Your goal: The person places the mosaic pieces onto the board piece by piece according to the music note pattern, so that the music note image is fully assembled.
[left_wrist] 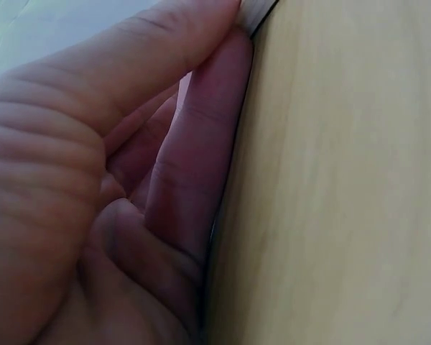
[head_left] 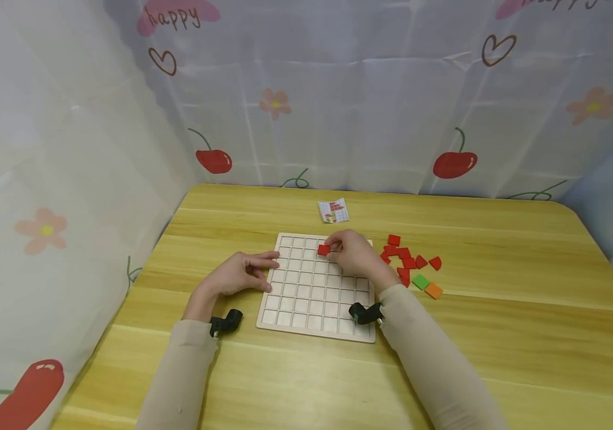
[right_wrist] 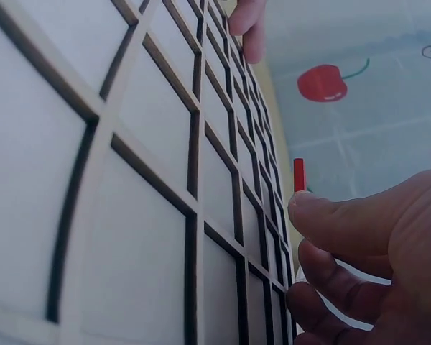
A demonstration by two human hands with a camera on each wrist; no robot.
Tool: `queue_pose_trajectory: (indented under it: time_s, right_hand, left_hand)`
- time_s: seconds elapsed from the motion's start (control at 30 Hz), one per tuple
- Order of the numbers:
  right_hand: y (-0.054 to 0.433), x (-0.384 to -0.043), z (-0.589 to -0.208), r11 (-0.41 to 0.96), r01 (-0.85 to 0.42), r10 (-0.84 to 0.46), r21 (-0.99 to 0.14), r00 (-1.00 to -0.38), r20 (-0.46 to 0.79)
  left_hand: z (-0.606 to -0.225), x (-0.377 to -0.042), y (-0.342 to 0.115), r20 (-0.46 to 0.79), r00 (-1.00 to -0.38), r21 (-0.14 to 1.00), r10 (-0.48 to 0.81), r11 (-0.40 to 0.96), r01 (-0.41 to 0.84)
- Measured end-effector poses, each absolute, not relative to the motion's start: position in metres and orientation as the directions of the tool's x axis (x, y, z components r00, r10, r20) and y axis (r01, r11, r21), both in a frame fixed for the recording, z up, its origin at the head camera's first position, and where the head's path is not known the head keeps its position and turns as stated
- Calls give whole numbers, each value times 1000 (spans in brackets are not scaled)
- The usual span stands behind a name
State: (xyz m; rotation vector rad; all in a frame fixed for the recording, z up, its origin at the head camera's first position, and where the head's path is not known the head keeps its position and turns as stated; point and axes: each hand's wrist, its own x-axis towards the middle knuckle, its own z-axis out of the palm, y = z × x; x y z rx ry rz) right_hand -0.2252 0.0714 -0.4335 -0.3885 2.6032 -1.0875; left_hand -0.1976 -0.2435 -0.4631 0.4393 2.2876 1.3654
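Right-hand grip: bare right hand (head_left: 355, 254) pinches a thin, flat, red square tile (head_left: 324, 249) between thumb and fingers, at its right side; most of the tile projects from the fingertips.
Tile position: over the far rows of a square, pale wooden grid board (head_left: 314, 336), near the middle columns. Right wrist view shows it edge-on, roughly parallel to the grid; contact with the board cannot be told for certain.
Left-hand contact: left hand (head_left: 236, 275) rests at the board's left edge, fingers extended and not wrapped round anything.
Tile handling (judged): light, stiff, painted wood or plastic; not fragile. Smooth faces might slip or pivot under a one-sided pinch.
Tile hold (judged): opposite edges, or one edge between thumb and forefinger, leaving the underside free; raised ridges could catch a tilted edge.
Board handling (judged): rigid, light enough to slide if pushed; best steadied by its rim.
Loose pieces: red flat pieces (head_left: 403, 253), some quarter-round, plus a green square tile (head_left: 421, 282) and an orange square tile (head_left: 433, 291), right of the board.
Printed paper card (head_left: 333, 210): beyond the board's far edge.
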Motion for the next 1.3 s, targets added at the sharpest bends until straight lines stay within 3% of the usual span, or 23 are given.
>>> queue_pose_trajectory:
  time_s: [1.3]
  right_hand:
    - [58,-240,-440,778,-67,-215,-625,-963,-164]
  left_hand:
    - [-466,-198,-242,-206,-860,872,466,487,56]
